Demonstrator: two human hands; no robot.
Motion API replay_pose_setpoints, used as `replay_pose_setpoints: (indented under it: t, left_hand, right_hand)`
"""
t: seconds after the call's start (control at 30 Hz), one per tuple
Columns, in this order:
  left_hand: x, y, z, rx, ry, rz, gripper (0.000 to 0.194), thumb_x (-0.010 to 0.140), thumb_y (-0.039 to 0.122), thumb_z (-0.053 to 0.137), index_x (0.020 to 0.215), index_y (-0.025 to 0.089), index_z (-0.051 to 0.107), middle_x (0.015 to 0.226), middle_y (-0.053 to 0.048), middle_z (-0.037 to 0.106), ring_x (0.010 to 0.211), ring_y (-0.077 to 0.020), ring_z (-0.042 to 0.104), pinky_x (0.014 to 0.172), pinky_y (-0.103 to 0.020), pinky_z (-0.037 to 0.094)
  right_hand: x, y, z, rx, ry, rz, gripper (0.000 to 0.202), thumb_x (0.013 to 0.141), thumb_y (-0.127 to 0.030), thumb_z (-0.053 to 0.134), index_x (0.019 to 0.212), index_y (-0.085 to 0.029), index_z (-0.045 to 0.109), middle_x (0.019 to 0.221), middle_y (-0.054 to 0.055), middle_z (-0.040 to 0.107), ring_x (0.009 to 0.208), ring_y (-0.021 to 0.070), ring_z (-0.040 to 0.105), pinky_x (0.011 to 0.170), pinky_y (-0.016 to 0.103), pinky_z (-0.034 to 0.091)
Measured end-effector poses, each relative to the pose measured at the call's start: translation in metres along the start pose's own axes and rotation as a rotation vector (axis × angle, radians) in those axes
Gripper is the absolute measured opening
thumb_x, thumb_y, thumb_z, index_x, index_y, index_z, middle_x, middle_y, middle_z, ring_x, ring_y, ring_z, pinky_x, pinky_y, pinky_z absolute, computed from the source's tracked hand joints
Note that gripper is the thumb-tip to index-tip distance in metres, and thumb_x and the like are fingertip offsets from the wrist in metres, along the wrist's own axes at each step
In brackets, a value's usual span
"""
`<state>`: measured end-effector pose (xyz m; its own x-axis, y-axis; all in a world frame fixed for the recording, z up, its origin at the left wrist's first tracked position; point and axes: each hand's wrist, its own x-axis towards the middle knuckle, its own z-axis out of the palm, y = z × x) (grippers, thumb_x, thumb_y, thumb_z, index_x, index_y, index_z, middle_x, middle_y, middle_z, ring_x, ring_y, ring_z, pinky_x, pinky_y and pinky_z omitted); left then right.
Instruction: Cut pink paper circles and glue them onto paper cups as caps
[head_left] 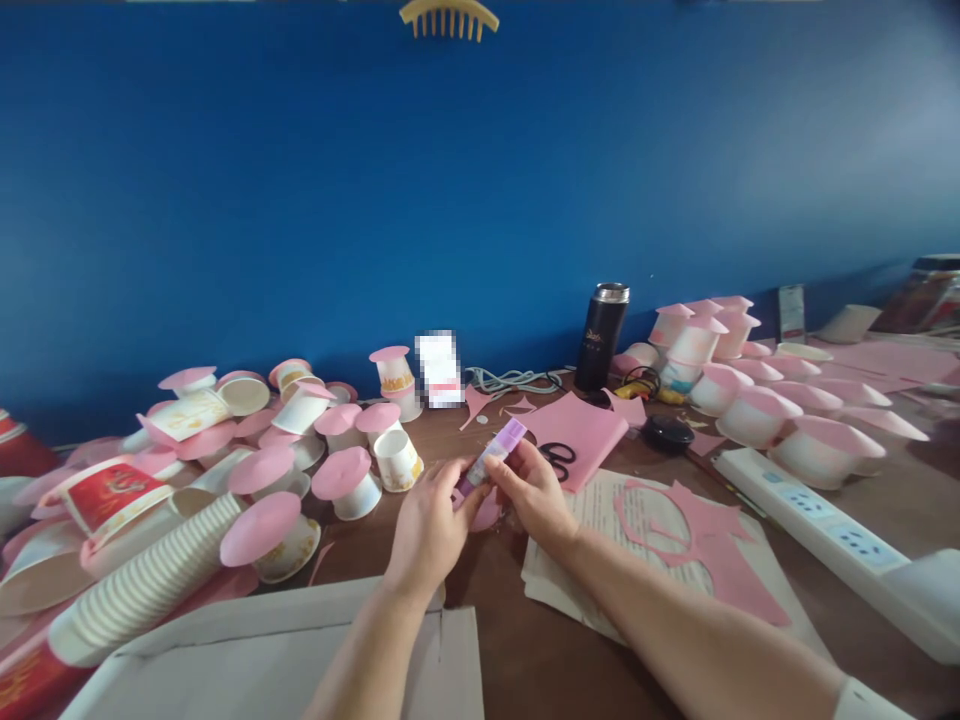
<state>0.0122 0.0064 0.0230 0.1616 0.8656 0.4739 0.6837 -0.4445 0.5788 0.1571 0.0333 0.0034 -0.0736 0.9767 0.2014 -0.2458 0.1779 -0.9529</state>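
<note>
A purple glue stick (504,441) is held at a slant over the middle of the table, between both hands. My left hand (437,515) is closed on its lower end. My right hand (531,492) grips it from the right, with the thumb along its side. Just beneath the hands, a pink paper piece (486,512) lies on the table, partly hidden by the fingers. A white paper cup (398,460) stands left of my left hand. Black-handled scissors (556,460) lie beyond my right hand, against pink paper (581,432).
Paper cups with pink paper discs (345,480) crowd the left, beside a long cup stack (150,580). More pink-topped cups (750,405) stand at right. A black flask (602,335), a white power strip (817,540), cut pink scraps (720,560) and a cardboard sheet (300,650) surround my arms.
</note>
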Motion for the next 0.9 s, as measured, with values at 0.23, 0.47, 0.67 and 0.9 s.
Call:
replay_pose_setpoints:
  t: [0.23, 0.47, 0.67, 0.9]
  left_hand:
    - [-0.005, 0.008, 0.007, -0.149, 0.015, -0.218, 0.052, 0.083, 0.039, 0.060, 0.129, 0.019, 0.045, 0.091, -0.008, 0.070, 0.080, -0.0220, 0.067, 0.072, -0.034, 0.050]
    - [-0.002, 0.014, 0.009, -0.524, 0.112, -0.350, 0.049, 0.083, 0.039, 0.058, 0.125, 0.017, 0.046, 0.090, -0.007, 0.069, 0.073, -0.0188, 0.067, 0.067, -0.030, 0.053]
    - [-0.005, 0.023, 0.000, -0.555, 0.038, -0.284, 0.052, 0.083, 0.040, 0.059, 0.130, 0.020, 0.046, 0.077, -0.002, 0.065, 0.066, -0.0163, 0.062, 0.064, -0.027, 0.051]
    - [0.000, -0.005, -0.011, -0.111, 0.102, -0.177, 0.053, 0.088, 0.028, 0.049, 0.140, 0.027, 0.041, 0.077, -0.001, 0.064, 0.066, -0.0165, 0.059, 0.065, -0.027, 0.044]
  right_hand:
    - [-0.002, 0.001, -0.004, -0.141, -0.091, -0.077, 0.035, 0.088, -0.045, 0.054, 0.116, -0.024, 0.057, 0.083, 0.001, 0.061, 0.069, 0.0152, 0.058, 0.063, 0.027, 0.050]
    - [-0.004, -0.004, -0.014, -0.699, -0.073, -0.513, 0.049, 0.088, -0.015, 0.045, 0.133, -0.032, 0.051, 0.111, 0.008, 0.057, 0.096, 0.0206, 0.058, 0.083, 0.036, 0.051]
    - [-0.004, -0.008, -0.018, -0.911, -0.168, -0.656, 0.050, 0.083, -0.008, 0.048, 0.127, -0.030, 0.055, 0.102, 0.007, 0.060, 0.092, 0.0213, 0.059, 0.078, 0.034, 0.051]
    - [-0.005, -0.006, -0.018, -0.516, 0.047, -0.374, 0.022, 0.089, -0.033, 0.055, 0.108, -0.022, 0.059, 0.094, 0.007, 0.067, 0.084, 0.0213, 0.063, 0.076, 0.034, 0.050]
